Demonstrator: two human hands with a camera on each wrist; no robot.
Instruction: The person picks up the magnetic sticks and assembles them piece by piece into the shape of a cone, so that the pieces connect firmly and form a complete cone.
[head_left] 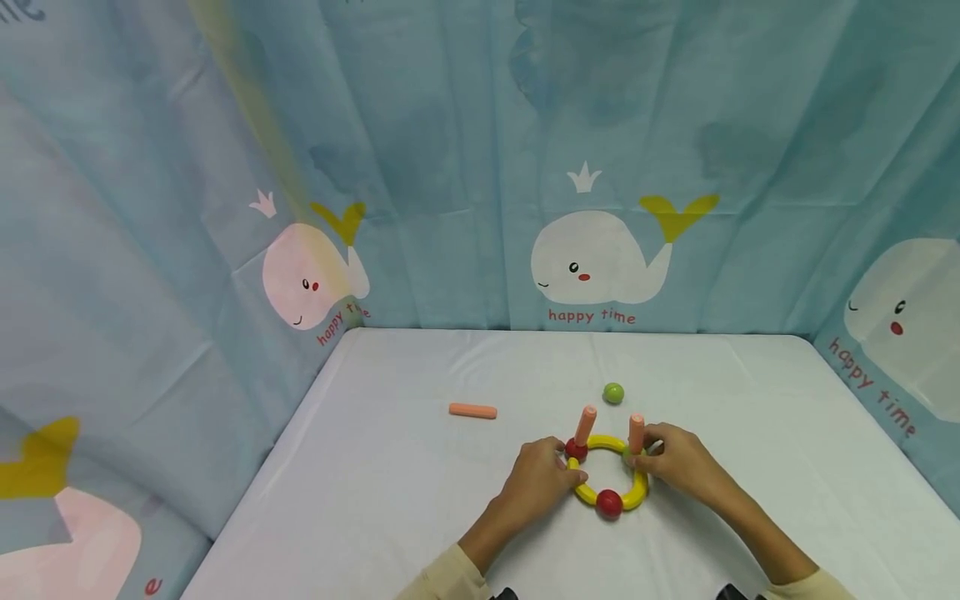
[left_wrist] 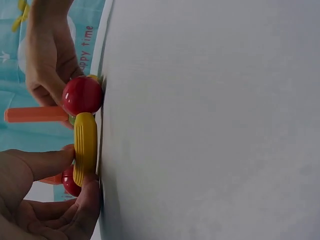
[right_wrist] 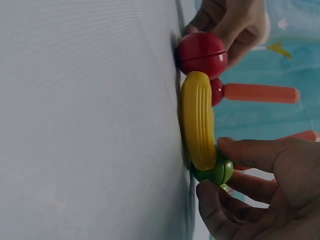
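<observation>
A ring of yellow curved pieces [head_left: 634, 492] [left_wrist: 85, 150] [right_wrist: 198, 120] lies on the table, joined by a red front ball [head_left: 609, 504] [left_wrist: 82, 95] [right_wrist: 202, 54], another red ball [head_left: 576, 450] at its left and a green ball [right_wrist: 215, 171] at its right. Orange sticks [head_left: 586, 425] [head_left: 637, 433] stand up from the left red ball and the green ball. My left hand [head_left: 538, 479] [left_wrist: 45, 200] pinches the yellow piece beside the left red ball. The thumb and fingers of my right hand [head_left: 681, 462] [right_wrist: 270, 185] pinch the green ball, which they partly cover in the head view.
A loose orange stick [head_left: 472, 411] lies on the white table [head_left: 375, 500] left of the ring. Behind the ring sits a separate green ball [head_left: 613, 393]. Blue curtains [head_left: 450, 167] printed with whales hang at the table's back and sides.
</observation>
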